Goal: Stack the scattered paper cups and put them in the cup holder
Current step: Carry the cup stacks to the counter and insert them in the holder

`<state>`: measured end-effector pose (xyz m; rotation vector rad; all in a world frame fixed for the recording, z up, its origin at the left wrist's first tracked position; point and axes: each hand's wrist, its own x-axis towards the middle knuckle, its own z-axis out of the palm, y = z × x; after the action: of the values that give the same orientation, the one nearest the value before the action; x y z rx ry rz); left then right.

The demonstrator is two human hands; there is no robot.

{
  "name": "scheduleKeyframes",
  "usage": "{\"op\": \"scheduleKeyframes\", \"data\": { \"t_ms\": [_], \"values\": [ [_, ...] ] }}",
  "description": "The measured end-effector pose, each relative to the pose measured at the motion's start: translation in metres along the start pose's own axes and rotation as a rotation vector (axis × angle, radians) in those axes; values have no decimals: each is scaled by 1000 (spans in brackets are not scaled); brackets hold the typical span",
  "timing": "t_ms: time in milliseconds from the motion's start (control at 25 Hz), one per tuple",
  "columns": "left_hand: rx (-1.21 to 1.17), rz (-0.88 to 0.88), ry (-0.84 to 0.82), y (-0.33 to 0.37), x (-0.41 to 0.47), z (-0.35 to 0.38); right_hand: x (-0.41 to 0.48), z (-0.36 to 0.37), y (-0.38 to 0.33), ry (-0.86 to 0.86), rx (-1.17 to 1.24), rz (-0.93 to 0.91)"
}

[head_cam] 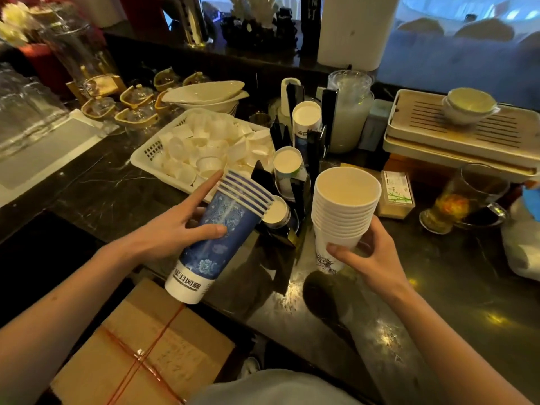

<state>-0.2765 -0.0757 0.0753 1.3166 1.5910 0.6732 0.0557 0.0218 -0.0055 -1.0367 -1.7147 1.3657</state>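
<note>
My left hand (175, 229) grips a tilted stack of blue patterned paper cups (216, 238), its mouths pointing up and right toward the black cup holder (304, 182). My right hand (371, 258) holds an upright stack of white paper cups (342, 211) from below, just right of the holder. The holder stands on the dark counter and has several cup stacks in its slots, their white bottoms facing me (306, 115). The rims of the blue stack almost touch the lowest stack in the holder (276, 213).
A white basket (146, 153) of small white cups sits behind my left hand. Stacked trays with a bowl (455, 135) stand at the right, with a glass mug (467, 200) in front. A taped cardboard box (140, 346) lies below the counter edge.
</note>
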Motion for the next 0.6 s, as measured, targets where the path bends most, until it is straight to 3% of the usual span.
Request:
{"op": "scheduleKeyframes", "data": {
  "t_ms": [600],
  "values": [
    [-66,-286,-342,26,41,-18,9,-14,22,-33,-5,27]
  ]
}}
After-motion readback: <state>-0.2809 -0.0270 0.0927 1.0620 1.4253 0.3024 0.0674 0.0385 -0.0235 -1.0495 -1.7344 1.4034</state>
